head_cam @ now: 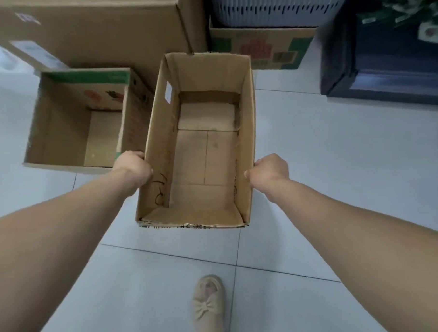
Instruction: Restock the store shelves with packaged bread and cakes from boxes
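Note:
An open brown cardboard box [158, 133] with nothing inside is held above the tiled floor in the middle of the view. My left hand [132, 168] grips its left wall near the rim. My right hand [269, 170] grips its right wall at about the same height. Black scribbles mark the inner left wall near my left hand. No bread or cakes are in view.
A second open box [55, 122] with a green rim and nothing inside stands on the floor to the left. A large closed carton [94, 30] is behind. At the back right sit a printed carton [263, 48] under a grey crate and a dark cabinet [384, 65]. My shoe [209, 304] is below.

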The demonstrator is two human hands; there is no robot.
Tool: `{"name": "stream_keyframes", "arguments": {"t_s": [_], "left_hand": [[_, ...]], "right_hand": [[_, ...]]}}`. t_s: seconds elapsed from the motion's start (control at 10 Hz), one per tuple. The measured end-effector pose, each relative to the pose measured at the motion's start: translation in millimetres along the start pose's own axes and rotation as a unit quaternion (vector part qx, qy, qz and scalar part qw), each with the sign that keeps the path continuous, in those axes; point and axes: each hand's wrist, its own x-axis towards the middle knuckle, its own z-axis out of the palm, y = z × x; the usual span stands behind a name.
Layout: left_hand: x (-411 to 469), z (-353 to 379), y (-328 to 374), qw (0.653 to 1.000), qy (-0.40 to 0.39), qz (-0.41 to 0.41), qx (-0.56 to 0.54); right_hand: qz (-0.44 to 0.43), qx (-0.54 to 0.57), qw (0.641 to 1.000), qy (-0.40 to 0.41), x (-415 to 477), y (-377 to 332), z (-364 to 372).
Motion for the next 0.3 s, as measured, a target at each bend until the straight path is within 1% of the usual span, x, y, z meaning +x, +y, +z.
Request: {"name": "stream_keyframes", "arguments": {"t_s": [0.1, 0.2, 0.3], "left_hand": [[22, 4, -15, 1.000, 0.005, -0.011, -0.015], [33, 7, -26, 0.990, -0.014, -0.009, -0.138], [29, 0, -26, 0.979, -0.011, -0.012, -0.203]], "right_hand": [[0.018, 0.004, 1.000, 0.000, 9, -2, 26], [0.009, 0.069, 0.998, -0.005, 12, 3, 39], [-0.008, 0.103, 0.994, -0.030, 3, -5, 35]]}}
